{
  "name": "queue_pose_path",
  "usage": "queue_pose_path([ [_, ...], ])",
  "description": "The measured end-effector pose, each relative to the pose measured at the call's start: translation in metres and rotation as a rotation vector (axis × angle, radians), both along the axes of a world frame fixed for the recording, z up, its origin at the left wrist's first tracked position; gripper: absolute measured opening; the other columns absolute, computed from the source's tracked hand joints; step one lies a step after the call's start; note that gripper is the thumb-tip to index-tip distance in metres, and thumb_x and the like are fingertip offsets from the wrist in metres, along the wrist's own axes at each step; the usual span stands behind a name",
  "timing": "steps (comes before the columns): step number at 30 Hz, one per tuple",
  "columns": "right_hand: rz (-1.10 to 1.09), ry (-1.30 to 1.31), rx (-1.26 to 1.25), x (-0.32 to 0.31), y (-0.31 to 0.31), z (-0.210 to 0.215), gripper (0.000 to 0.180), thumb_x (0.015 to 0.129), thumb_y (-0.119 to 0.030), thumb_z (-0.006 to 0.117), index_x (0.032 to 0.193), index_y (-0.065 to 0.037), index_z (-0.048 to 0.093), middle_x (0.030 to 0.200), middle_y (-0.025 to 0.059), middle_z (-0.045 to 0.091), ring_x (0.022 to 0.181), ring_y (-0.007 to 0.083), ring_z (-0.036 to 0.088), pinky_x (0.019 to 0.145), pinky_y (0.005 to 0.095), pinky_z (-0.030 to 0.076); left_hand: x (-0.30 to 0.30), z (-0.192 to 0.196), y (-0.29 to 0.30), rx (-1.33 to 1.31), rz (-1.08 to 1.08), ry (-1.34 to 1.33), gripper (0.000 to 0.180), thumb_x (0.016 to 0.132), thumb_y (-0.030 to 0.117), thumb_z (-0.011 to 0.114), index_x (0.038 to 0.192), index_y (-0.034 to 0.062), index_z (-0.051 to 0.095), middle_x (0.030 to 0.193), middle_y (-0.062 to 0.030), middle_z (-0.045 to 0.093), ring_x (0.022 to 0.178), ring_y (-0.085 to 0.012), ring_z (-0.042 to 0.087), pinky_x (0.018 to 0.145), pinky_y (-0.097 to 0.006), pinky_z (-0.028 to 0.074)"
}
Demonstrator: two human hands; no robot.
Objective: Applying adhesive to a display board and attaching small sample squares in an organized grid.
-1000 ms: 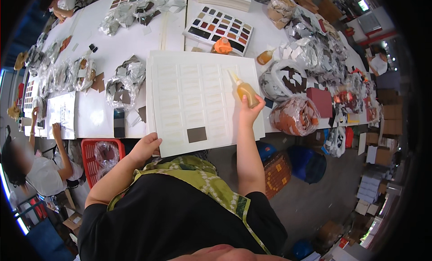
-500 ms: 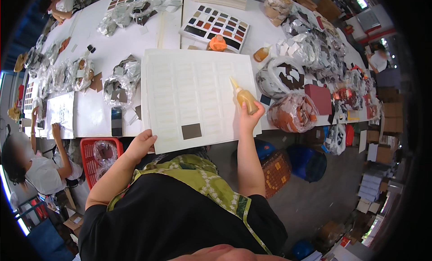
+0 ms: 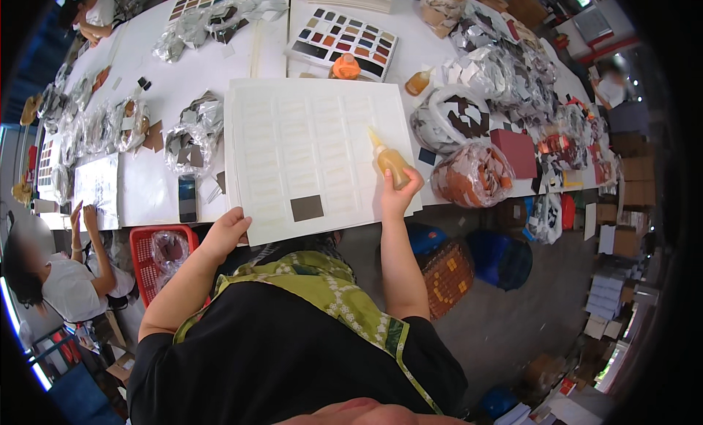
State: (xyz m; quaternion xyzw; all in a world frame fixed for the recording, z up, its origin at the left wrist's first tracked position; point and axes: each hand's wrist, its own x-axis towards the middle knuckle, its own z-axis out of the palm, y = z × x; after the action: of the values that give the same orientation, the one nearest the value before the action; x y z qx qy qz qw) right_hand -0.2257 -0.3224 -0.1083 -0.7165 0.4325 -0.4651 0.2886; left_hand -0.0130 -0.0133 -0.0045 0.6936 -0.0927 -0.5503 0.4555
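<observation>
A large white sheet (image 3: pixel 307 161) with faint rows of rectangular outlines lies in front of me, its near edge over the table's edge. One dark brown-grey swatch (image 3: pixel 307 208) sits in its bottom row; the other outlines hold no swatch. My left hand (image 3: pixel 228 228) pinches the sheet's near left corner, thumb on top. In my right hand (image 3: pixel 401 190) is a squeeze bottle (image 3: pixel 393 166) of amber liquid, gripped round its lower body. Its yellowish nozzle points away from me, over the right column; whether the tip touches the sheet cannot be told.
Plastic bags of swatches (image 3: pixel 472 177) crowd the right; another bag (image 3: pixel 192 147) sits left. Beyond lie an open swatch book (image 3: pixel 344 43), an orange-capped bottle (image 3: pixel 346 66) and a second amber bottle (image 3: pixel 419 82). A phone (image 3: pixel 188 198) lies left. A co-worker (image 3: pixel 77 286) sits at far left.
The bottle in my right hand has come slightly nearer to me along the sheet's right column. My left hand keeps its corner. The co-worker's hands have come closer together. The whole view has shifted a little.
</observation>
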Motion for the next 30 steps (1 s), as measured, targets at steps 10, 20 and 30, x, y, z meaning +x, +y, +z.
queue_pose_path([
  [10, 0.021, -0.339, 0.25, -0.029, 0.016, 0.003, 0.042, 0.076, -0.006, 0.07, 0.108, -0.006, 0.041, 0.109, 0.0135, 0.043, 0.106, 0.0268, 0.045, 0.094, 0.0381, 0.036, 0.0, -0.001, 0.001, -0.008, -0.004, 0.002, 0.016, 0.095, 0.018, 0.046, 0.099, 0.0046, 0.054, 0.09, -0.0011, 0.059, 0.079, -0.0084, 0.056, 0.068, -0.023, 0.047],
  [20, 0.045, -0.402, 0.256, -0.032, 0.034, -0.003, 0.041, 0.074, -0.006, 0.071, 0.104, -0.006, 0.043, 0.109, 0.0155, 0.043, 0.105, 0.031, 0.044, 0.093, 0.0404, 0.037, 0.002, -0.001, 0.001, 0.013, -0.043, -0.026, 0.016, 0.095, 0.017, 0.046, 0.102, 0.0038, 0.053, 0.09, -0.0013, 0.058, 0.079, -0.0083, 0.056, 0.067, -0.023, 0.047],
  [30, 0.154, -0.183, 0.09, -0.049, 0.046, -0.003, 0.043, 0.075, -0.004, 0.071, 0.107, -0.006, 0.042, 0.111, 0.0148, 0.045, 0.106, 0.0259, 0.046, 0.094, 0.036, 0.037, 0.001, -0.003, 0.002, -0.011, -0.028, -0.015, 0.013, 0.095, 0.018, 0.047, 0.094, 0.0064, 0.052, 0.084, 0.0001, 0.056, 0.074, -0.0077, 0.055, 0.067, -0.023, 0.048],
])
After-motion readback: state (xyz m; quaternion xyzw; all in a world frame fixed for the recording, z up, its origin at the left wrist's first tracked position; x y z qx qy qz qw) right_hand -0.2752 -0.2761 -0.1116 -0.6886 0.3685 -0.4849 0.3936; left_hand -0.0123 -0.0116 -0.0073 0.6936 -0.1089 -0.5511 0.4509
